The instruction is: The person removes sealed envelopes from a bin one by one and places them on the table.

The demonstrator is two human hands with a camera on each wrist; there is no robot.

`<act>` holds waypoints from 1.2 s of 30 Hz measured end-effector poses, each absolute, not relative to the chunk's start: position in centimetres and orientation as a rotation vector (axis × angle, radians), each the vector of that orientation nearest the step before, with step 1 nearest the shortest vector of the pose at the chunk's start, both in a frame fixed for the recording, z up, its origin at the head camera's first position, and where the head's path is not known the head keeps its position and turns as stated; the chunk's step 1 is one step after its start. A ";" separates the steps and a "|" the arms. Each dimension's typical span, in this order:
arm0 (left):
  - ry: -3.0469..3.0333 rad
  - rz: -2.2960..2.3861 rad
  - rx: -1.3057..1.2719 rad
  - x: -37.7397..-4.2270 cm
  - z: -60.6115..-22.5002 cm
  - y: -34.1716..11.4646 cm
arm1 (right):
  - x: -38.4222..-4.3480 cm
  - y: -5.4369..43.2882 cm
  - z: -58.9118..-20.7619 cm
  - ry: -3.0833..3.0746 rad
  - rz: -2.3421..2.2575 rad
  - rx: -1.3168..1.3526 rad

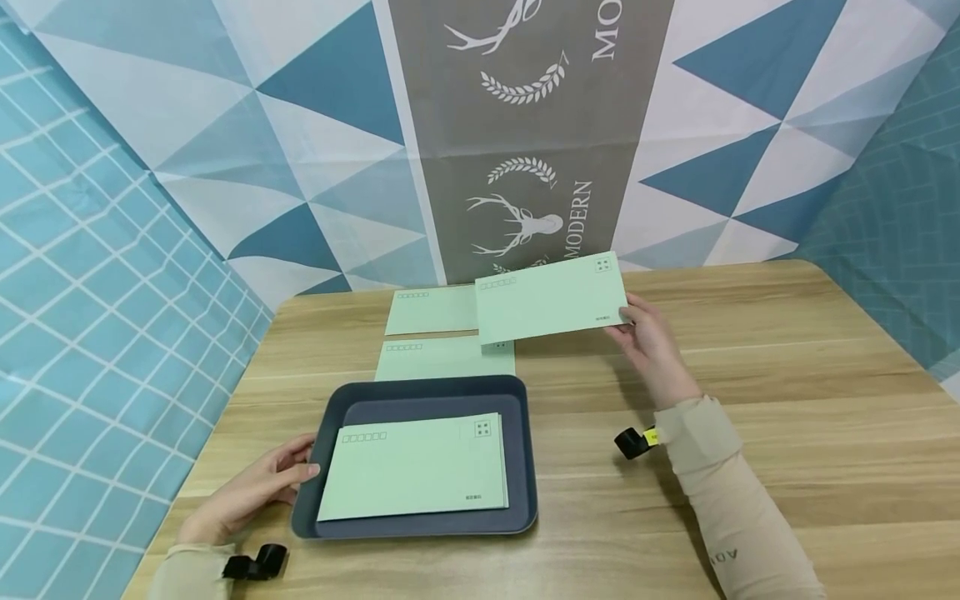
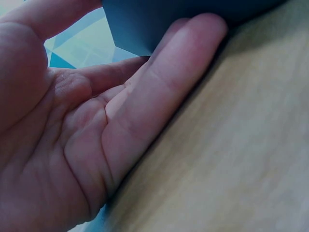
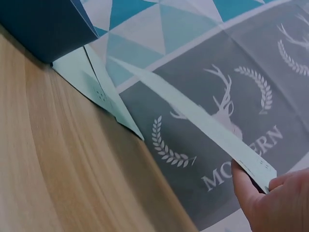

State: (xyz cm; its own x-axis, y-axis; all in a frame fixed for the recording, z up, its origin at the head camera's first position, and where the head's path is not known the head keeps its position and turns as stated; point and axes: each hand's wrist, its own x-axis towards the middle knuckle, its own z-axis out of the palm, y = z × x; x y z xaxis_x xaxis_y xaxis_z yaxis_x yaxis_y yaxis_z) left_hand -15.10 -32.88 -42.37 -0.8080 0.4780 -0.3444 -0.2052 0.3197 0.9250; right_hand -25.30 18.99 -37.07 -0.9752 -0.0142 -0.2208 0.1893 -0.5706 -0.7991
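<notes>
My right hand point(image 1: 651, 346) pinches a pale green envelope point(image 1: 551, 300) by its right end, thumb on one face and fingers on the other. The envelope is held up and tilted; in the right wrist view it shows nearly edge-on. Below its left part lie two more green envelopes point(image 1: 431, 310) on the table, one behind the other. My left hand point(image 1: 262, 483) grips the left rim of a dark blue-grey tray point(image 1: 416, 533), thumb at the rim and fingers against the outer side. Inside the tray rests a small stack of green envelopes point(image 1: 416, 471).
The wooden table point(image 1: 795, 400) ends against a patterned cloth point(image 1: 525, 142) at the back. Tiled-pattern cloth point(image 1: 97, 250) hangs on the left. Black wrist-worn devices point(image 1: 633, 442) sit by each sleeve. The tray's far rim overlaps the nearer envelope on the table.
</notes>
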 end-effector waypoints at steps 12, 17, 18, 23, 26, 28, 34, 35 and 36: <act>2.009 1.533 0.231 -15.1 -42.5 -32.8 | -26.4 21.5 -38.6 0.870 -2.853 0.497; 2.005 1.534 0.238 -15.2 -42.7 -32.7 | -27.0 22.5 -39.1 0.736 -2.880 0.570; 2.006 1.535 0.239 -15.2 -42.6 -32.7 | -27.2 22.6 -39.2 0.702 -2.885 0.582; 2.000 1.539 0.244 -15.1 -42.5 -32.8 | -28.1 23.0 -39.4 0.588 -2.889 0.627; 1.993 1.540 0.249 -15.0 -42.5 -33.0 | -28.6 23.1 -39.5 0.531 -2.884 0.630; 1.984 1.542 0.250 -14.9 -42.4 -33.0 | -28.9 23.1 -39.6 0.504 -2.883 0.626; 1.986 1.547 0.250 -14.9 -42.4 -32.9 | -29.7 23.3 -39.7 0.445 -2.893 0.647; 1.986 1.548 0.249 -14.9 -42.3 -32.9 | -29.9 23.3 -39.7 0.435 -2.892 0.646; 1.985 1.549 0.250 -14.9 -42.3 -32.9 | -30.0 23.3 -39.7 0.432 -2.890 0.643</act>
State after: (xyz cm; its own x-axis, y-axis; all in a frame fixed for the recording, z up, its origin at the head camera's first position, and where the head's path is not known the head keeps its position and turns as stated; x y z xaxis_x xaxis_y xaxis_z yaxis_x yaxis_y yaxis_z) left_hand -14.88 -32.92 -42.34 -0.8014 0.4920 -0.3401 -0.2103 0.3005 0.9303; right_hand -29.99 23.29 -39.68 -0.8970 -0.0818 -0.4344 0.2052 -0.9475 -0.2452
